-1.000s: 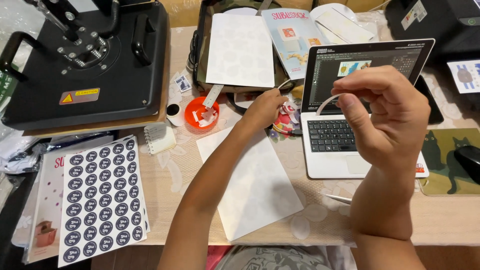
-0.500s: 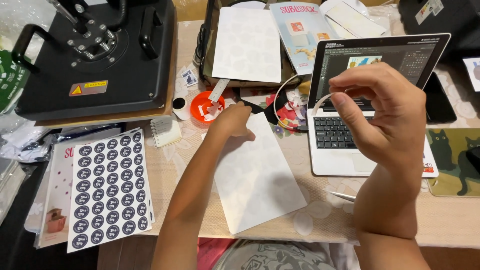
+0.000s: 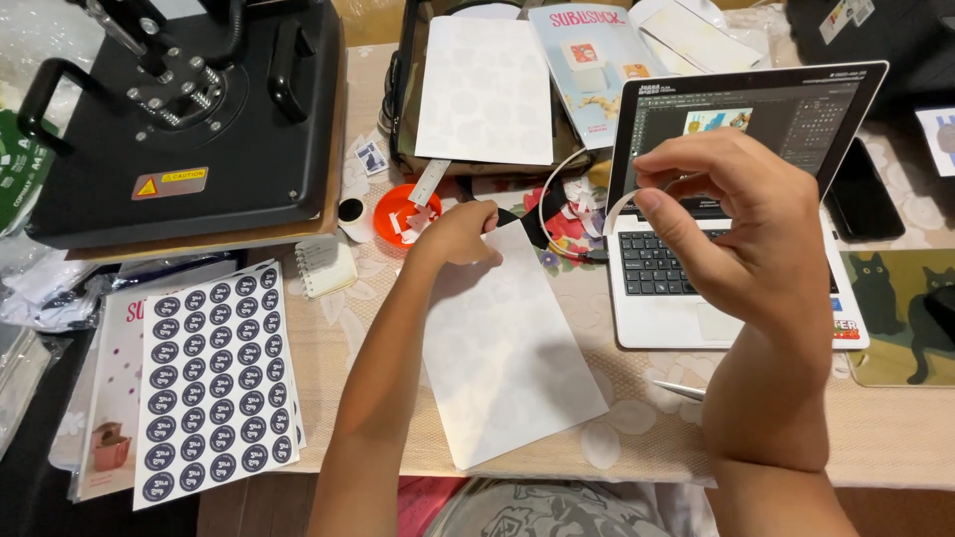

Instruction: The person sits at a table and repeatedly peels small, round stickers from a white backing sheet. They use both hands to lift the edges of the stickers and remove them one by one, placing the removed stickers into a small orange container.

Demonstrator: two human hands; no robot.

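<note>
Fingers of your left hand (image 3: 460, 231) curl down onto the top edge of the white sheet (image 3: 507, 348), pinching its corner, forearm stretched across the table. Right of that sheet, your right hand (image 3: 741, 224) is raised before the laptop (image 3: 741, 298), thumb and forefinger pinching a thin white strip (image 3: 619, 207).

Dark laptop screen (image 3: 741, 119) right, yellow caution label (image 3: 171, 182) left, round-sticker sheet (image 3: 214, 383)
</note>
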